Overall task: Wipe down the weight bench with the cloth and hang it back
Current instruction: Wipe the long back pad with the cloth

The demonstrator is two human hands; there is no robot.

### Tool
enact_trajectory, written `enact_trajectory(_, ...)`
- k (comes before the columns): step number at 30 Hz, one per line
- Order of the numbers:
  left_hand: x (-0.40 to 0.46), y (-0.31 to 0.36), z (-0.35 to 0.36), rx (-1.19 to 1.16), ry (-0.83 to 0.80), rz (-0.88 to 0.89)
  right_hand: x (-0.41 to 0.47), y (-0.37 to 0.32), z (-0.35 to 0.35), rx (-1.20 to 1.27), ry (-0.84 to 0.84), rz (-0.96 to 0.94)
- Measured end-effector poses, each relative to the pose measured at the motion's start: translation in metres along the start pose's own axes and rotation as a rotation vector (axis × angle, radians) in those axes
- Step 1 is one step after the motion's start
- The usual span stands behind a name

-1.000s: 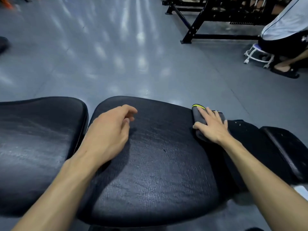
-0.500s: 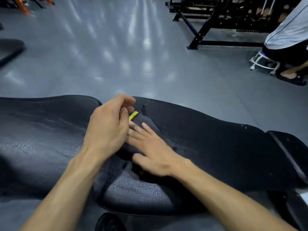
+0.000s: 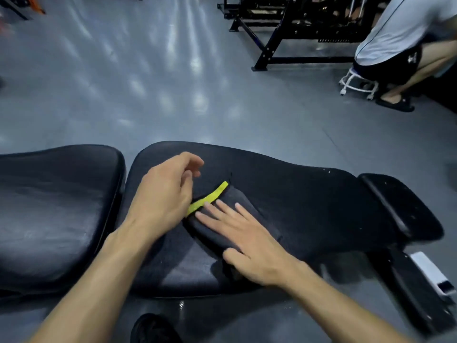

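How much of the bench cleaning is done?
Done: can't tell; nothing clearly marks wiped areas. In hand: the right hand presses the dark grey cloth with yellow-green edge flat on the black padded bench; the left hand hovers beside. Left: hanging the cloth.

Right hand slid the cloth from bench end beside left hand

Black padded weight bench lying long across the view, two cushions with a narrow gap between, surface slightly worn, dark grey cloth with yellow-green edge, folded flat on the right cushion, under the pressing fingers
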State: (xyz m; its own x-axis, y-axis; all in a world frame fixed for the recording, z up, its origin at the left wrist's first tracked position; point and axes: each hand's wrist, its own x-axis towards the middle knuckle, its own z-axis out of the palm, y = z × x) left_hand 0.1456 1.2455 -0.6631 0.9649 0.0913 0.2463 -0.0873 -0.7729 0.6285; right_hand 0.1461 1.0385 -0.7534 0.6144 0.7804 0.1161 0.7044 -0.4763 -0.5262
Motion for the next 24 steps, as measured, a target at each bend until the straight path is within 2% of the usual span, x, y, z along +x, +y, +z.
enact_trajectory(2, 0.000, 0.009, 0.009, 0.016, -0.029, 0.024, -0.028, 0.026, -0.016, 0.022, 0.025, 0.102)
enact_trajectory(6, -0.007, 0.030, 0.031, 0.077, -0.184, 0.100, -0.077, 0.100, -0.056, -0.027, 0.178, 0.613)
enact_trajectory(8, -0.011, 0.038, 0.043, 0.115, -0.243, 0.137, -0.088, 0.109, -0.054, -0.045, 0.260, 0.810)
enact_trajectory(10, -0.014, 0.046, 0.056, 0.151, -0.287, 0.164, -0.098, 0.093, -0.031, -0.079, 0.287, 0.770)
enact_trajectory(13, -0.019, 0.057, 0.080, 0.200, -0.374, 0.224, -0.130, 0.052, 0.001, -0.017, 0.238, 0.533)
enact_trajectory(16, -0.022, 0.064, 0.107, 0.271, -0.464, 0.315, -0.161, 0.065, -0.011, -0.019, 0.193, 0.475)
enact_trajectory(19, -0.026, 0.065, 0.126, 0.303, -0.511, 0.364, -0.174, 0.114, -0.038, -0.033, 0.224, 0.592)
enact_trajectory(22, -0.028, 0.066, 0.137, 0.331, -0.518, 0.392, -0.177, 0.166, -0.077, 0.127, 0.359, 0.906)
enact_trajectory(24, -0.028, 0.065, 0.141, 0.360, -0.535, 0.396, -0.168, 0.178, -0.084, 0.099, 0.378, 1.039)
